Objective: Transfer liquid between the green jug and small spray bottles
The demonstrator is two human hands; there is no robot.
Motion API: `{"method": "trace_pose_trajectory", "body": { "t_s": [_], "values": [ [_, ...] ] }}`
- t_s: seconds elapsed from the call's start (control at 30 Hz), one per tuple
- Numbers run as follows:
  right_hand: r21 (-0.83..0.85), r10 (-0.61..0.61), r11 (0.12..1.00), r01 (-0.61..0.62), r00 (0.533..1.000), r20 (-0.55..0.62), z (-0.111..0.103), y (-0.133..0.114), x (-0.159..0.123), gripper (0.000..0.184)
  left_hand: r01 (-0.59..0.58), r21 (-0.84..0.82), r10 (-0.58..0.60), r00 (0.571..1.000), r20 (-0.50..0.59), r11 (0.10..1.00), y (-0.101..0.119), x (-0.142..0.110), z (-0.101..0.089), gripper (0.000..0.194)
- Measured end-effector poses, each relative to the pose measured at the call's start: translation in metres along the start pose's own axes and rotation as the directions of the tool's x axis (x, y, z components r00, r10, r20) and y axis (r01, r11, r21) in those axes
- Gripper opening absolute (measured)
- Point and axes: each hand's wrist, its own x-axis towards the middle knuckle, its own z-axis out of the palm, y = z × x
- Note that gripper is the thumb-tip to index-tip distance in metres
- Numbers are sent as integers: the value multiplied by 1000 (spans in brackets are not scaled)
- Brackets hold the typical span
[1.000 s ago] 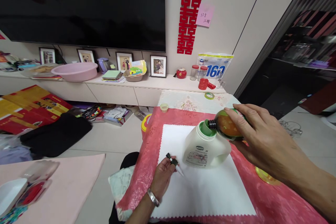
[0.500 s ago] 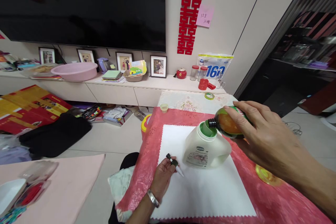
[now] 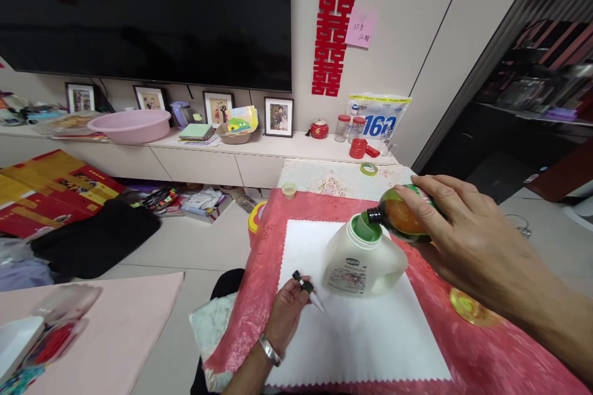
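One pink cloth (image 3: 125, 321) at far L, bearing white tray (image 3: 17, 336) &, just beside, clear box w/ red contents (image 3: 53, 344). Further R, red tbl cover (image 3: 259, 278), w/ zigzag-edged white sheet (image 3: 365, 345) on top. Over sheet's L side, L hand (image 3: 287, 308), silver bracelet (image 3: 269, 349) on wrist, nearly closed in a fingertip pinch on black cap (image 3: 306, 286) w/ white tip, slanting down to R. Upright on sheet, just R of cap, pale jug (image 3: 364, 268), mouth uncovered & green inside, handle on R. At jug mouth, black neck of amber-green bottle (image 3: 401, 216), tipped on its side, neck to L; hard to tell if touching rim or only above. Wrapped round bottle body, R hand (image 3: 463, 231), part-curled, firm hold. Below R hand, partly hidden by forearm (image 3: 546, 315), yellow dish (image 3: 467, 307) on red cover.
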Motion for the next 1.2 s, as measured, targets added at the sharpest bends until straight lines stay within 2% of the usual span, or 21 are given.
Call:
{"method": "trace_pose_trajectory", "body": {
  "t_s": [0.73,1.2],
  "values": [
    [-5,1,1000,-1,1000,2,-2,-1,2,54,-6,18,6,1000,9,1000,0,0,1,44],
    [-33,-20,999,21,1000,1,-3,0,4,48,-21,41,21,1000,4,999,0,-1,2,43]
  ]
}}
